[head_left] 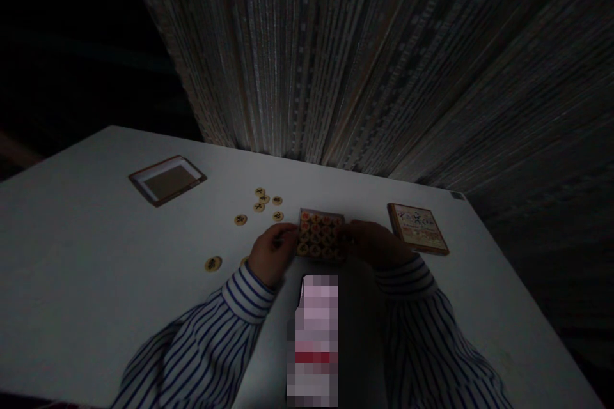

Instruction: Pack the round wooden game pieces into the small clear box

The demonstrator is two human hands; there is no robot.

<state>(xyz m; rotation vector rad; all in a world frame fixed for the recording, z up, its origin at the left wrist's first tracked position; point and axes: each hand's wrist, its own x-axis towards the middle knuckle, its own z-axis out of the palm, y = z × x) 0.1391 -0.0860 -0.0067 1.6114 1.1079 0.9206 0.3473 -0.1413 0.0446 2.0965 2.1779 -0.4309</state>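
Observation:
A small rectangular box (320,213) sits in the middle of the white table, filled with rows of round wooden pieces (315,236), some with red characters. At its left edge is my left hand (273,254), thumb and fingers closed together at the box side. My right hand (371,243) is at the right edge of the box, its fingers bent and partly dark, touching the side. Several loose round pieces with black characters, among them one disc (240,220) and another (213,263), lie left of the box. One more is partly hidden by my left hand.
An open shallow lid or tray (170,180) lies at the back left of the white table (96,236). A flat printed box (418,228) is on the right. A blurred-out screen (316,339) lies between my forearms. A striped curtain (288,51) hangs behind the table.

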